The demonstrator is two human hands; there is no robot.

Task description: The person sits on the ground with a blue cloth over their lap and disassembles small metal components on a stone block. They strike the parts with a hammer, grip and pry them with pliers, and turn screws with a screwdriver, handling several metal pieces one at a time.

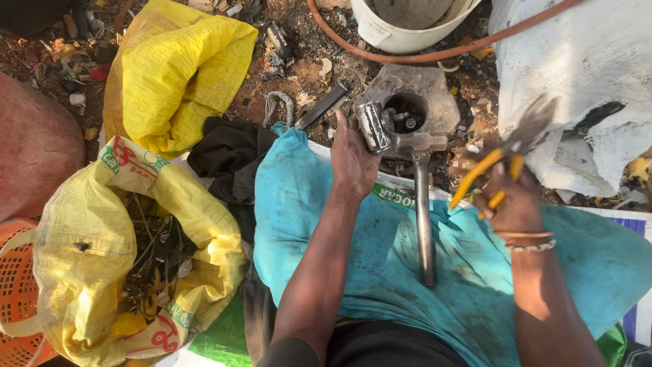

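Item: turquoise cloth [435, 272]. Spread under both my forearms, nearest to me. It carries the long steel handle of a hammer [424, 204], which runs away from me between my two hands, its head lying against the stone ahead.

Item: my left hand [353, 160]. Fingers closed round a small shiny metal cylinder [373, 126], pressing it on the near edge of the stone, touching the hammer head on its right.

Item: my right hand [511, 200]. Raised to the right of the hammer, wrapped round the yellow grips of a pair of pliers [506, 153]. The tool is blurred; I cannot tell how wide its nose stands. Bangles on the wrist.

Item: open yellow sack [102, 258], to the left of my left arm, full of tangled wire and metal scrap. An orange basket [17, 285] touches it on its far side.

Item: grey stone block [414, 95], just beyond my left hand, with a round hollow holding small metal bits.

Item: second yellow sack [180, 68], folded, beyond and left of my left hand.

Item: white bucket [401, 30], farthest off, with an orange hose [441, 51] curving past it.

Step, as I judge it: the cylinder is braced on the stone and the pliers are coming to it. The next move calls for a firm left hold and a true bite on the part.
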